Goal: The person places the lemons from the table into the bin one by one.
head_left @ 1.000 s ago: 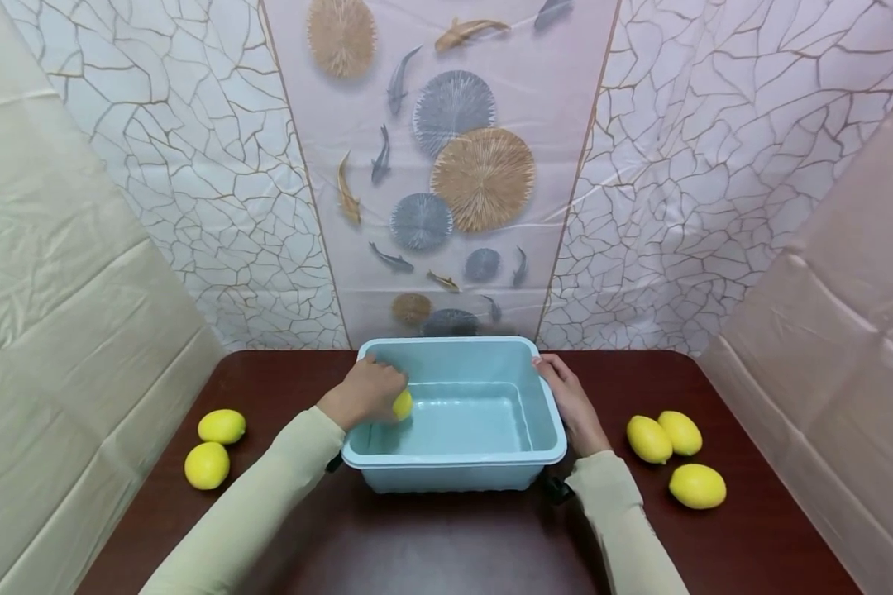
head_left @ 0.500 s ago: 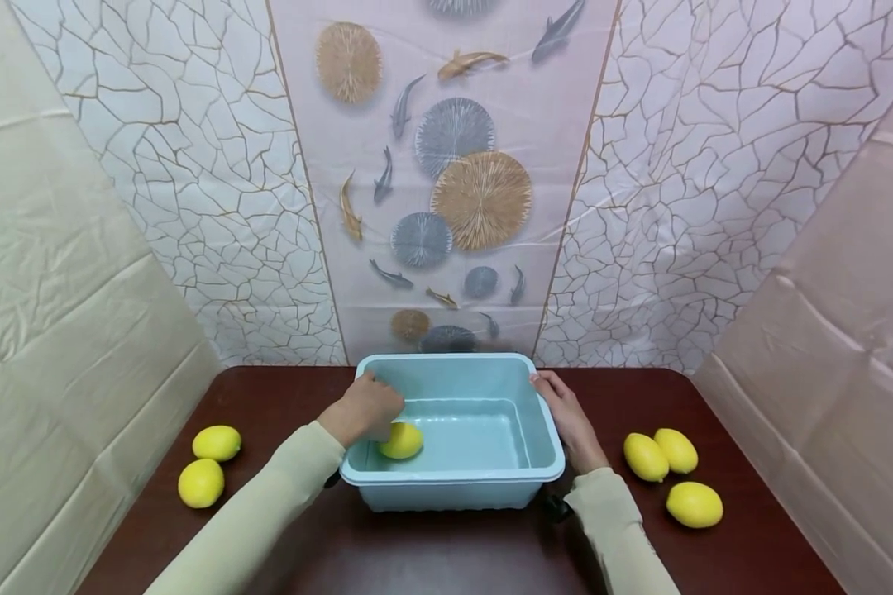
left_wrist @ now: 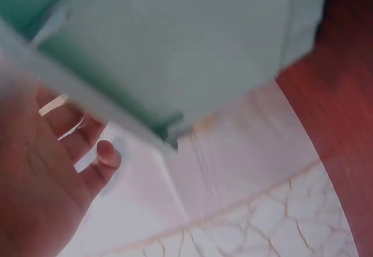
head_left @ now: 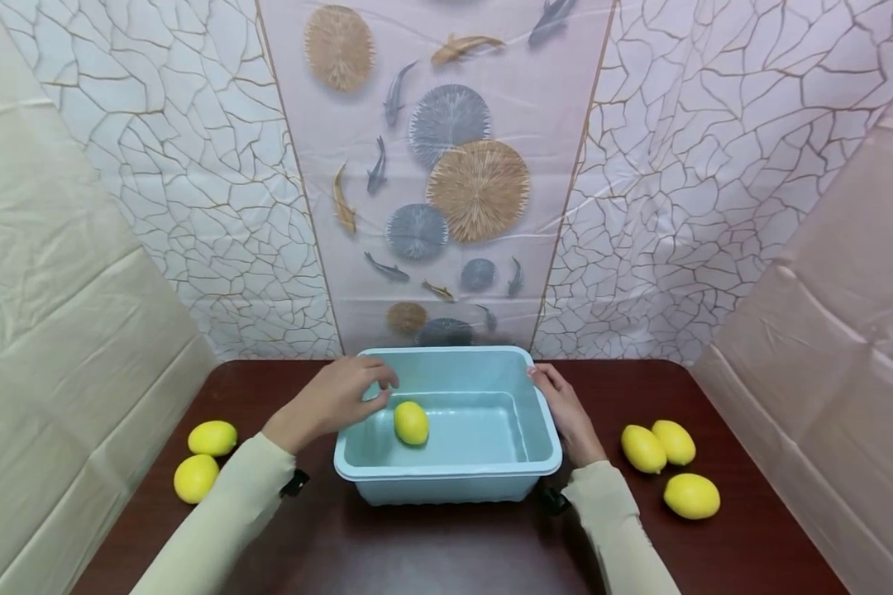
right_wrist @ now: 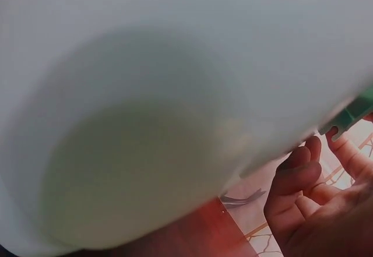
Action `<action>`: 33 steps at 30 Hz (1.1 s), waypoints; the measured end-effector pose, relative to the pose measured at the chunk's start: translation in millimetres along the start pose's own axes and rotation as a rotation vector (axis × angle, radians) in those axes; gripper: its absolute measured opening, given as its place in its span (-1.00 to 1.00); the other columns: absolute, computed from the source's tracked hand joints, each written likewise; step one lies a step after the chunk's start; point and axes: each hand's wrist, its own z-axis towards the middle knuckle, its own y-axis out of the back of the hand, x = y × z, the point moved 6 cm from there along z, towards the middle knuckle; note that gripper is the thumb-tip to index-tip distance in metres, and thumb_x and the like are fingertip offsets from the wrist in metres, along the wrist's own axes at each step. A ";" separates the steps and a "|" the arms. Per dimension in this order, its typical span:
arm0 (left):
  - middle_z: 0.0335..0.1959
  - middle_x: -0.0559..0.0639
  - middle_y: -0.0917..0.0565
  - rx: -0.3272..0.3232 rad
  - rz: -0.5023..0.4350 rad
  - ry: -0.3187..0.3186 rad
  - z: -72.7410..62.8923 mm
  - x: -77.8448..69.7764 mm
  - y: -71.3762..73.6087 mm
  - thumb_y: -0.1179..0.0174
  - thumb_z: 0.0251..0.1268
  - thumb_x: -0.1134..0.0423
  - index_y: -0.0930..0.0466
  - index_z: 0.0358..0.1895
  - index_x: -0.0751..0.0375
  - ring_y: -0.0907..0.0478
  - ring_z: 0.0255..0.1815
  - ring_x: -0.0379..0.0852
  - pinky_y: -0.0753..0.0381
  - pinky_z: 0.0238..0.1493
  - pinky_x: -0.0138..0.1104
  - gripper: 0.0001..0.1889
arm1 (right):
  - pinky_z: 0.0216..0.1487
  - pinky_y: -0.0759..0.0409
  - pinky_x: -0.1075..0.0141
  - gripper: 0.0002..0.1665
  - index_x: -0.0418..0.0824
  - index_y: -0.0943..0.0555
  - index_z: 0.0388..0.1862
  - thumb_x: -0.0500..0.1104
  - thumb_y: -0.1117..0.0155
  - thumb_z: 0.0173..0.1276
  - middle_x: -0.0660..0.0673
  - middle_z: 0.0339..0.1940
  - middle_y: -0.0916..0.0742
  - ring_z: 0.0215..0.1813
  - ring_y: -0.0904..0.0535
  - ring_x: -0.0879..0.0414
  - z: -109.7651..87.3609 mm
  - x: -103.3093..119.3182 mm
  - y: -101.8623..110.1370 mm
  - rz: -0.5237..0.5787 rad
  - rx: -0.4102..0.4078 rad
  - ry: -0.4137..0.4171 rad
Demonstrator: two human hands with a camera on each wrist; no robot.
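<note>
A light blue plastic basin [head_left: 463, 471] stands on the table with one yellow lemon [head_left: 412, 423] lying in its left part. Above the basin's left rim is my left hand [head_left: 335, 397], fingers loosely bent and holding nothing, apart from the lemon. The left wrist view shows that hand [left_wrist: 52, 164] near the rim, its palm bare. My right hand [head_left: 569, 417] grips the basin's right rim at the far corner. In the right wrist view, the basin's outer wall [right_wrist: 175, 64] fills most of the picture and the right hand [right_wrist: 326, 204] has its fingers bent at the rim.
Two lemons [head_left: 212, 438] lie left of the basin on the dark red-brown table [head_left: 446, 545]. Right of it lie three more lemons [head_left: 692, 496]. A patterned cloth [head_left: 446, 190] hangs behind the table, with beige cloth walls at both sides.
My left hand has let go of the lemon inside the basin, then lifted and drawn back left over the rim. The right hand has stayed on the basin.
</note>
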 end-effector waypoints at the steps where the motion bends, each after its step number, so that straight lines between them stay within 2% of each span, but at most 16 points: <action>1: -0.08 -0.15 -0.76 -0.034 0.008 0.006 -5.7 2.3 4.4 -0.29 0.46 0.21 -0.80 -0.02 0.00 -0.67 -0.13 -0.14 -0.67 -0.12 -0.17 -0.85 | -0.06 -0.61 0.26 -0.34 -0.10 -0.44 0.44 0.31 -0.07 0.64 -0.24 0.34 -0.57 0.10 -0.57 0.03 0.3 -0.3 0.0 -0.002 -0.001 0.001; 4: -0.14 -0.16 -0.73 -0.118 0.017 0.044 -20.5 11.1 16.0 -0.30 0.44 0.23 -0.79 -0.05 -0.03 -0.61 -0.22 -0.15 -0.62 -0.24 -0.20 -0.86 | -0.06 -0.61 0.26 -0.32 -0.11 -0.44 0.45 0.32 -0.06 0.63 -0.25 0.35 -0.56 0.10 -0.57 0.02 1.0 1.5 1.6 -0.009 -0.004 0.011; 8: -0.06 -0.09 -0.74 -0.207 0.016 0.099 -36.3 22.2 27.2 -0.31 0.44 0.21 -0.78 -0.02 0.02 -0.65 -0.12 -0.07 -0.67 -0.18 -0.13 -0.85 | -0.07 -0.61 0.27 -0.30 -0.11 -0.44 0.45 0.33 -0.05 0.63 -0.26 0.35 -0.56 0.08 -0.57 0.02 1.0 5.9 5.4 -0.016 -0.018 0.027; 11: 0.01 -0.05 -0.74 -0.251 0.027 0.149 -50.0 31.0 29.2 -0.33 0.44 0.19 -0.76 0.03 0.05 -0.68 -0.01 0.01 -0.69 -0.07 -0.02 -0.81 | -0.09 -0.62 0.26 -0.31 -0.11 -0.45 0.45 0.32 -0.06 0.64 -0.26 0.34 -0.58 0.06 -0.58 0.03 0.4 5.7 6.1 -0.006 -0.018 0.026; 17: 0.08 0.07 -0.73 -0.287 0.066 0.254 -84.6 49.8 22.2 -0.34 0.40 0.21 -0.71 0.09 0.10 -0.67 0.05 0.15 -0.65 0.02 0.11 -0.75 | -0.08 -0.64 0.25 -0.34 -0.12 -0.43 0.47 0.27 -0.04 0.66 -0.27 0.36 -0.57 0.10 -0.60 0.01 -0.5 -1.0 0.6 0.023 -0.001 0.019; 22: 0.14 0.15 -0.71 -0.331 0.092 0.285 -107.6 59.7 20.2 -0.36 0.36 0.24 -0.70 0.12 0.15 -0.63 0.10 0.24 -0.57 0.05 0.18 -0.70 | -0.05 -0.65 0.23 -0.35 -0.12 -0.41 0.49 0.26 -0.01 0.68 -0.28 0.39 -0.55 0.18 -0.58 -0.05 1.5 -4.0 -0.4 0.037 0.004 0.002; 28: 0.16 0.17 -0.69 -0.340 0.102 0.318 -126.8 70.2 18.9 -0.38 0.34 0.24 -0.69 0.14 0.13 -0.62 0.11 0.26 -0.53 0.00 0.24 -0.67 | -0.01 -0.63 0.23 -0.32 -0.09 -0.40 0.51 0.30 -0.01 0.67 -0.26 0.42 -0.54 0.23 -0.56 -0.05 0.9 -4.4 -2.0 0.042 0.006 0.004; 33: 0.22 0.22 -0.66 -0.324 0.024 0.365 -130.7 68.1 8.4 -0.36 0.40 0.25 -0.65 0.22 0.17 -0.60 0.18 0.29 -0.53 0.08 0.29 -0.63 | -0.02 -0.62 0.25 -0.29 -0.09 -0.41 0.50 0.33 -0.03 0.64 -0.26 0.40 -0.54 0.20 -0.56 -0.05 0.2 -2.2 -0.8 0.029 0.000 0.011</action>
